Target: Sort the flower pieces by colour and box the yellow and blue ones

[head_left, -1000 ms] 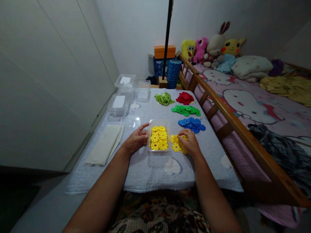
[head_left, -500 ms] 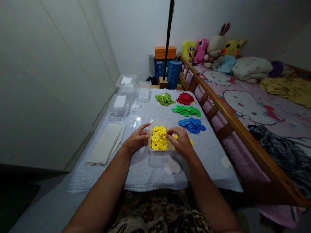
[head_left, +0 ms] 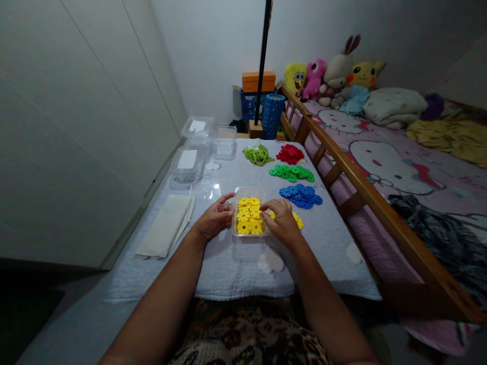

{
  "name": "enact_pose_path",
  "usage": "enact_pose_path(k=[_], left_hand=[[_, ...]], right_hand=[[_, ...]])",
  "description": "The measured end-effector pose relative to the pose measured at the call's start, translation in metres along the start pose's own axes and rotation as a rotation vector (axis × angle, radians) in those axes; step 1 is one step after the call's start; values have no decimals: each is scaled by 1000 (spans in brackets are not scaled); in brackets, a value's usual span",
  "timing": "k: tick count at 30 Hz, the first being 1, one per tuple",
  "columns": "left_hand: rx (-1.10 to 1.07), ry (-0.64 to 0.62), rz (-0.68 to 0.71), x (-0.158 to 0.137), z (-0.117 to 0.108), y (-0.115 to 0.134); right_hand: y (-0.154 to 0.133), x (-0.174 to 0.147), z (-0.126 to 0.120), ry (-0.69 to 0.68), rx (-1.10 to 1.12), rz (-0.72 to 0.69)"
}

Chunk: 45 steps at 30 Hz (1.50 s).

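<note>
A clear plastic container (head_left: 249, 235) stands in front of me, with flower-shaped yellow plastic pieces (head_left: 249, 217) laid in rows inside. My left hand (head_left: 215, 219) steadies its left wall, index finger stretched along the far corner and thumb against the side. Over the right rim is my right hand (head_left: 280, 219), thumb and index fingertip slightly apart, with no piece visible between them. More yellow flower pieces (head_left: 298, 220) lie on the table, partly hidden behind that hand. Just beyond them is a pile of blue flower pieces (head_left: 300, 196).
Green pieces (head_left: 291, 173), red pieces (head_left: 289, 154) and light green pieces (head_left: 258, 155) form piles farther back. Lidded clear boxes (head_left: 187, 161), an open clear box (head_left: 224, 142), a clear lid (head_left: 206, 190) and a folded cloth (head_left: 163, 228) occupy the left. A wooden bed rail (head_left: 353, 203) borders the right.
My right hand has let go of a yellow flower piece into the container and drawn back slightly to the right. My left hand and the container have stayed put.
</note>
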<state>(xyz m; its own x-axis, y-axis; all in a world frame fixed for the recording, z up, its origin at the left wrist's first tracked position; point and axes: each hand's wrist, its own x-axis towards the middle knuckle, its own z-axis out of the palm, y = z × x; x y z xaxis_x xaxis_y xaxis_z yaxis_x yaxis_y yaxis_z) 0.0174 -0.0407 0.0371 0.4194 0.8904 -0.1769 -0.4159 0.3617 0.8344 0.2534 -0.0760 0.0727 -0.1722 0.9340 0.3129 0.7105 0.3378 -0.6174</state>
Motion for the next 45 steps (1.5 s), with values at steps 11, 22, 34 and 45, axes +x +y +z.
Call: enact_pose_path(k=[11, 22, 34, 45], left_hand=[[1, -6, -5, 0, 1, 1], [-12, -8, 11, 2, -3, -1], [-26, 8, 9, 2, -2, -2], [-23, -4, 21, 3, -4, -3]], right_hand=[[97, -31, -27, 89, -292, 333], [94, -35, -26, 123, -55, 375], [36, -20, -27, 245, 360, 269], [-11, -13, 7, -31, 68, 7]])
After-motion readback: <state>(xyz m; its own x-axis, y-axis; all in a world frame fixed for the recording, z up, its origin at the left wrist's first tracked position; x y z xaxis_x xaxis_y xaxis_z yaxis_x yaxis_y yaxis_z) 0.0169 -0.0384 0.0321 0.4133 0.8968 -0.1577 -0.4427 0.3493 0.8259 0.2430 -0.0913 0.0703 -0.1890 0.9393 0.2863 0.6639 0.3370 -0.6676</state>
